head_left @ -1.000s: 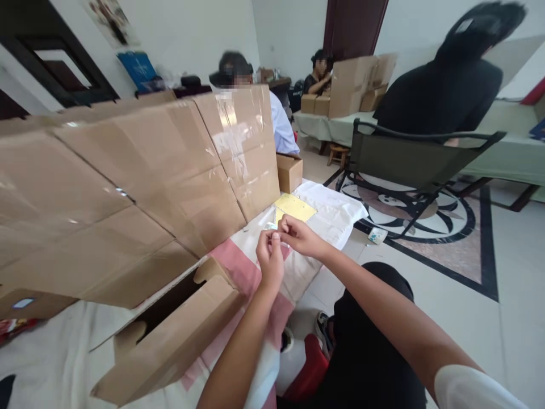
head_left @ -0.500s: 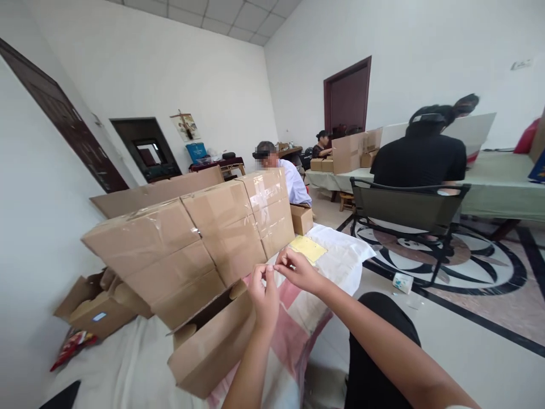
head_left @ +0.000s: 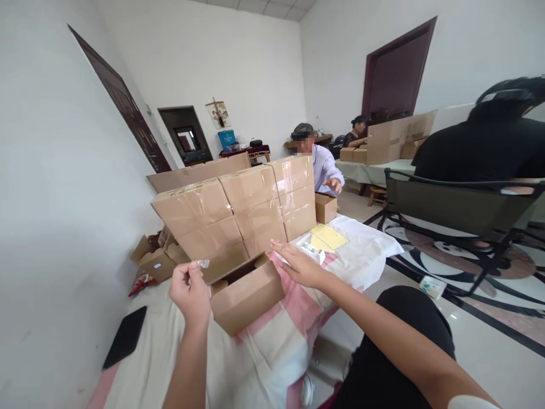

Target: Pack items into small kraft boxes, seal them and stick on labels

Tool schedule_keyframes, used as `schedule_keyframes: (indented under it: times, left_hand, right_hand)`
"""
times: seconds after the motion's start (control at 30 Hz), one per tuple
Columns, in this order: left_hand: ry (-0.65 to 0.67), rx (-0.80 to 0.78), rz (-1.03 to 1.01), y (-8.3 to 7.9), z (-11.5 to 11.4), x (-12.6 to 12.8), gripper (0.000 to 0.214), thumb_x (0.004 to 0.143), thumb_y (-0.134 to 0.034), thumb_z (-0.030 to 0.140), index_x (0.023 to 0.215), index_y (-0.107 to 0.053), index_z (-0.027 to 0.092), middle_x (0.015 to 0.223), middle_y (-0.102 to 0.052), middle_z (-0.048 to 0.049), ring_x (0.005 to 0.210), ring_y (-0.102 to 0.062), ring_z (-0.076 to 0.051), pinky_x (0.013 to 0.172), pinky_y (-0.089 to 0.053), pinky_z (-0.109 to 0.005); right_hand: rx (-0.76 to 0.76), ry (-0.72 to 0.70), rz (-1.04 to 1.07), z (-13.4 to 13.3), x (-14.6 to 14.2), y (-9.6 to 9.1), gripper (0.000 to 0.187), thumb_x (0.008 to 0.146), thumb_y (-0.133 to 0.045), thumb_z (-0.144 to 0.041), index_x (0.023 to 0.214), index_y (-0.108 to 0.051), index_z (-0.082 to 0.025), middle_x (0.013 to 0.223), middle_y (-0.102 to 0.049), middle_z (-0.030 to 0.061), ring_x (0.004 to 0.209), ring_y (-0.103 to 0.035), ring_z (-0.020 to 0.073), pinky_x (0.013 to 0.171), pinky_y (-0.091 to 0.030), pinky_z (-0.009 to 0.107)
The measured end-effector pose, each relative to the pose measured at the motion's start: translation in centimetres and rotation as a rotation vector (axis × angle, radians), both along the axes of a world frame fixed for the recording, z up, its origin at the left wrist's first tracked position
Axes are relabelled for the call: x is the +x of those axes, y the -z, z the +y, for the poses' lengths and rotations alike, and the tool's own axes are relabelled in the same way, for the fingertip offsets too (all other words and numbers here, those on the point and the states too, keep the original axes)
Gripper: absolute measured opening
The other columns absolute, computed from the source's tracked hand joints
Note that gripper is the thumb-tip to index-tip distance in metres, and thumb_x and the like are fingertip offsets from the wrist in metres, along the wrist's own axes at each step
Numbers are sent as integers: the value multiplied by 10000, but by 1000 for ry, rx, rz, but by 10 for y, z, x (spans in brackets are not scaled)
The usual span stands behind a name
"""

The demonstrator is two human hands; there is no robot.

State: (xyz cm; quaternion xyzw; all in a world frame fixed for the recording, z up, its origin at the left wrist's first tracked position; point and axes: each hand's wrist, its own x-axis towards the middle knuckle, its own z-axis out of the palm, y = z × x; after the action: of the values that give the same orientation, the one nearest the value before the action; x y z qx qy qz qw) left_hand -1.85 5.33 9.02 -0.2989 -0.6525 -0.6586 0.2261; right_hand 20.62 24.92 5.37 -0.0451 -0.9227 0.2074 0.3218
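My left hand (head_left: 189, 291) is closed in a pinch on a small piece of clear plastic (head_left: 204, 263), whose exact kind I cannot make out. It is held at the left end of an open cardboard box (head_left: 249, 301). My right hand (head_left: 301, 266) is open, its fingers stretched out by the box's far right corner. Just beyond that hand lies a white object (head_left: 314, 250), partly covered by it. Yellow sheets (head_left: 330, 237) are spread farther back on the cloth. Little of the open box's inside shows.
Taped cartons (head_left: 251, 190) are stacked behind the open box. A black flat object (head_left: 125, 336) lies on the cloth (head_left: 272, 358) at left. A person in a pale shirt (head_left: 326, 162) sits behind the stack; another in black (head_left: 481, 147) sits at right.
My hands were together over the box's right end; now they are apart, the left farther left with the clear plastic, the right opened. The view has turned right. The pale-shirted person's hand now shows.
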Motion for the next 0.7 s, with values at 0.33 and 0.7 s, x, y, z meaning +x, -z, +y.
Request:
schedule_keyframes:
  times: [0.33, 0.7]
  left_hand:
    - [281, -381, -64, 16, -3, -3, 341, 898, -561, 488, 697, -573, 213, 643, -579, 21, 659, -545, -157, 650, -411, -264]
    - [459, -675, -92, 28, 14, -23, 378, 864, -555, 534, 655, -542, 219, 615, -548, 20, 628, -509, -155, 623, -407, -269]
  right_hand:
    - [139, 4, -209, -6, -39, 1, 581, 1076, -370, -323, 1639, -297, -205, 1709, -270, 87, 1608, -171, 280, 1263, -262, 559]
    - [17, 27, -645, -19, -67, 16, 666, 1051, -369, -452, 1643, -288, -158, 1715, -226, 96, 1608, -78, 379, 1250, -173, 662]
